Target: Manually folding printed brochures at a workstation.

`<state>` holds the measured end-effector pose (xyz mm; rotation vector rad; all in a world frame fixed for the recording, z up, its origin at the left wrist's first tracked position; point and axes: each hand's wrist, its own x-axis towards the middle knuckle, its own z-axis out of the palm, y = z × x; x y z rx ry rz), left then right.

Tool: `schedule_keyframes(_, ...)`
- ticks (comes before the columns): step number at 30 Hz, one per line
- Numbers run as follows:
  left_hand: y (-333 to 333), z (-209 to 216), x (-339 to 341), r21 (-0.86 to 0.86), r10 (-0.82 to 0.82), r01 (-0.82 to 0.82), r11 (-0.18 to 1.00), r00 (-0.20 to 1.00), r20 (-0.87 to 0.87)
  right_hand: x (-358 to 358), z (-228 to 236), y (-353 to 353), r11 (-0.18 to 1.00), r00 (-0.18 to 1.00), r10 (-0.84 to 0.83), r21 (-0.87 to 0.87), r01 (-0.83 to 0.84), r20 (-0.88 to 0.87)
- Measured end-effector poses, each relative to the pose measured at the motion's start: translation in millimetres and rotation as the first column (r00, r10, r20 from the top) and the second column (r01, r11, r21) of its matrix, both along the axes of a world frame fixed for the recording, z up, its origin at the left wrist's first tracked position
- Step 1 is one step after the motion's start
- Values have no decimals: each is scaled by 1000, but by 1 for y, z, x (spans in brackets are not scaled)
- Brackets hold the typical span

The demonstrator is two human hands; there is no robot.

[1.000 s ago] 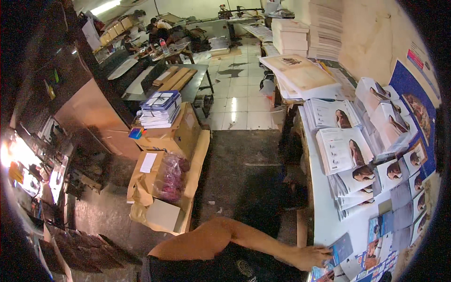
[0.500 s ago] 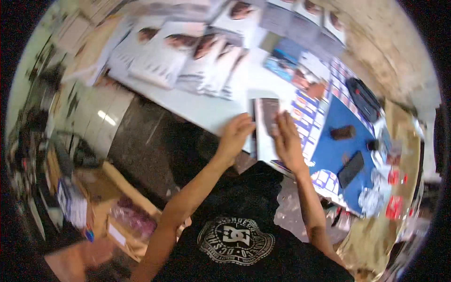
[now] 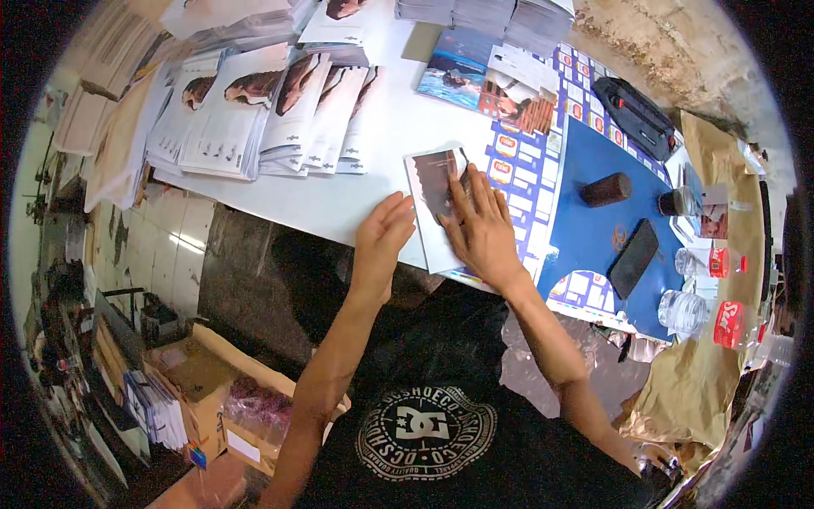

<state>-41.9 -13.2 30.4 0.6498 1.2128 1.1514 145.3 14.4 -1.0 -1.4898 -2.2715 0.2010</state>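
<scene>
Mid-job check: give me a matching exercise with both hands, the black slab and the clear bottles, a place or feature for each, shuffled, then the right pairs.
Things:
1. Right hand
2. Left hand
3. Black slab
4. Clear bottles

Places or features:
A. Lying on the blue sheet
B. At the left edge of the booklet
C. Bearing red labels
D. Spread over the booklet

Pairs: 1-D, 2-B, 3-A, 4-C
</scene>
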Motion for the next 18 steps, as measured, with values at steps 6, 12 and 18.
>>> schedule_keyframes(6,-1,2,0,5,-11,11,1000,1000,-24,-3,-2,0,1000,1000,-1,4,1,29)
schedule_keyframes(12,1,0,1,25,-13,14,1000,999,-34,-2,-3,0,1000,998,-1,23,-1,69)
schedule_keyframes(18,3,-8,-3,56,-34,38,998,997,-69,0,-3,1,1000,996,3,15,-4,85)
